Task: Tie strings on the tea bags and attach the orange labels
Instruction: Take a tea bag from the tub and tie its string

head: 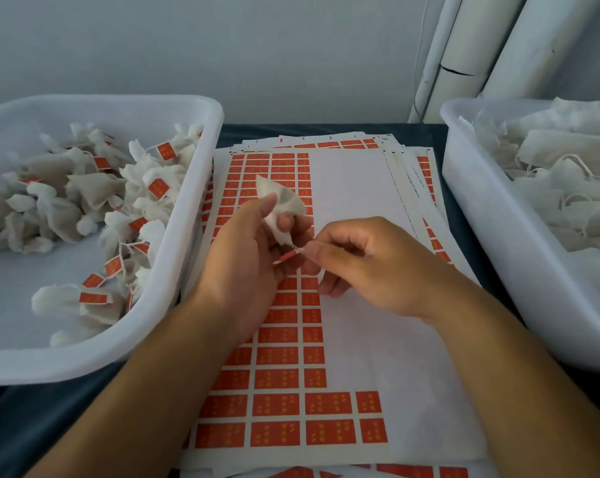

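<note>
From the head view, the left hand [247,250] grips a tea bag [283,205] raised above the label sheet [281,360], its neck turned toward the right hand [357,260], whose fingertips pinch an orange label [289,256] at the end of the bag's string [292,246]; holding both in the air likely leaves the label free to fold round the string. The left tub [195,215] holds labelled bags and the right tub [464,201] unlabelled ones, each beside its own hand on the dark surface [85,401]; presumably so work passes right to left.
</note>
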